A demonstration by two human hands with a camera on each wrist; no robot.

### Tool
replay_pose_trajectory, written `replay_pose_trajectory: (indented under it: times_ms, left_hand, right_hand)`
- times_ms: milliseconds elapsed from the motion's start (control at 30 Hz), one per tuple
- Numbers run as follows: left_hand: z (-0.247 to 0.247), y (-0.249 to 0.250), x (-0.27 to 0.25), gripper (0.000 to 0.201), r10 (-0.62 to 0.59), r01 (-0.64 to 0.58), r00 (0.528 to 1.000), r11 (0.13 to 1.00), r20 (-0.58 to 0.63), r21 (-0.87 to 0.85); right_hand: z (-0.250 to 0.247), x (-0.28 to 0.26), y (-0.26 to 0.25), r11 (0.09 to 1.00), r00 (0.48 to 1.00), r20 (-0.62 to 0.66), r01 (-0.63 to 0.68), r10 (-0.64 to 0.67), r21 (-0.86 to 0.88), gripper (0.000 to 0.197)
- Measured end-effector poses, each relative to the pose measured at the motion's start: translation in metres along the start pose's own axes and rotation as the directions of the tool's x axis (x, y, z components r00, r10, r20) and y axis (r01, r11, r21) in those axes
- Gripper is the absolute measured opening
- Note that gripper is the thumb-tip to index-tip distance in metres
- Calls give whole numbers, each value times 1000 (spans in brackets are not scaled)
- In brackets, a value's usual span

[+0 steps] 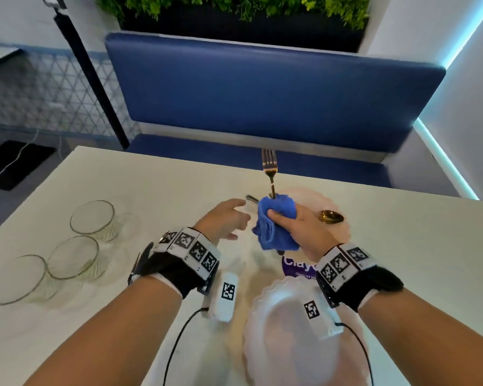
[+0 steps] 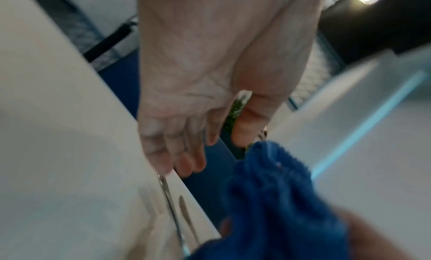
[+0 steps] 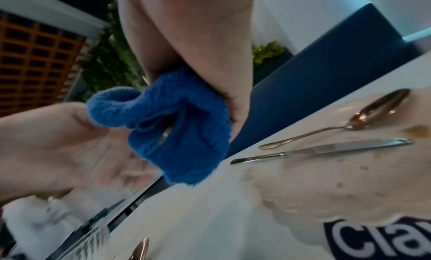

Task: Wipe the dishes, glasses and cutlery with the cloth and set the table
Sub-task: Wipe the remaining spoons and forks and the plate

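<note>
A blue cloth, bunched in the right hand, hides the handle of a gold fork; only the tines and neck rise clear in the head view. A knife behind the cloth shows just one end. The far plate is partly covered by hand and cloth, and the near plate is blurred and cut by the bottom edge. A purple label reads only "Clay". The left wrist view is smeared; the left hand blurs at the fingertips.
</note>
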State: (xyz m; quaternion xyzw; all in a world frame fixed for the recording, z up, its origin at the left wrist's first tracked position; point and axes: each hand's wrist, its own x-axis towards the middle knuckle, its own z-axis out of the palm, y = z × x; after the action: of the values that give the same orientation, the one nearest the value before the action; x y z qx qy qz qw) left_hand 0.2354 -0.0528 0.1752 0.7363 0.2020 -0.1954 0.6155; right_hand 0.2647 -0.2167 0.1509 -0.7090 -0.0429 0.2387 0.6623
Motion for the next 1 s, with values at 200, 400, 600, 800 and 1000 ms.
replay_pose_trajectory:
  times_ms: [200, 400, 600, 800, 1000]
  left_hand:
    - [-10, -15, -10, 25, 138, -178, 980, 925, -141, -336]
    - [-83, -34, -21, 24, 4, -268, 887, 818, -461, -509]
    - [-144, -99, -28, 11, 53, -95, 857, 994, -512, -55]
    - [-122, -154, -35, 12, 106, 79, 925, 885, -364, 458]
    - [-129, -151, -26, 17, 38, 176, 930, 830, -367, 530]
  right_hand:
    - [57, -4, -1, 935, 987, 156, 99, -48, -340, 18]
    - [84, -5, 13, 933, 935, 341, 29, 102, -359, 3]
    - [71, 8, -1, 998, 969, 241, -53, 56, -20, 31]
    - [59, 20, -13, 993, 984, 173, -63, 46, 96, 35]
    - [32, 27, -12, 996, 993, 104, -56, 48, 75, 35]
